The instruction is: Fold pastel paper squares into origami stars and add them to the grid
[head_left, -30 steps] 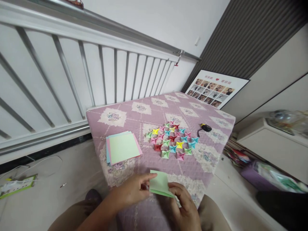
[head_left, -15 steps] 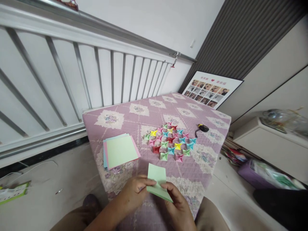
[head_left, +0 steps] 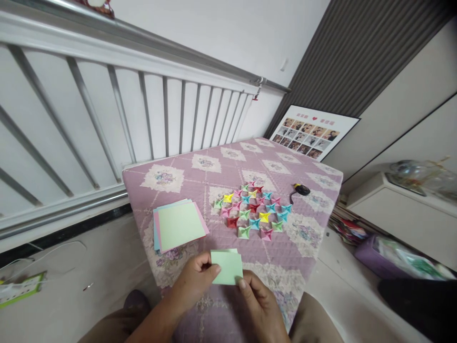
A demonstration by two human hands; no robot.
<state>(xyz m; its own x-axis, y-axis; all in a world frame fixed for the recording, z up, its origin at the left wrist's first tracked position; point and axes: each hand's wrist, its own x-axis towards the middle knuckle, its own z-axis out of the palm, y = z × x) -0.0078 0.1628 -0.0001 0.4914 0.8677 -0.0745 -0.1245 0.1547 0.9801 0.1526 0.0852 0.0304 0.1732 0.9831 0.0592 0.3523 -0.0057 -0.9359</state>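
Observation:
A folded sheet of light green paper [head_left: 227,267] is held between both hands above the near part of the table. My left hand [head_left: 194,278] pinches its left edge, thumb on the front face. At the lower right corner my right hand [head_left: 262,300] grips it between thumb and fingers. A second layer of the paper shows along the top edge. Beyond it stand several small folded paper pieces [head_left: 253,208] in rows, coloured red, pink, yellow, blue and green. To the left lies a stack of square coloured paper [head_left: 181,221], pale green on top.
The table [head_left: 210,188] wears a purple floral quilted cover. A small black and yellow object [head_left: 302,189] with a short strap lies at its right side. A white radiator [head_left: 153,109] runs along the left, and a photo board [head_left: 310,133] leans at the back.
The green paper has gone from a tall, partly opened strip to a shorter folded piece, its front face now turned towards me. My left hand has shifted to its left edge.

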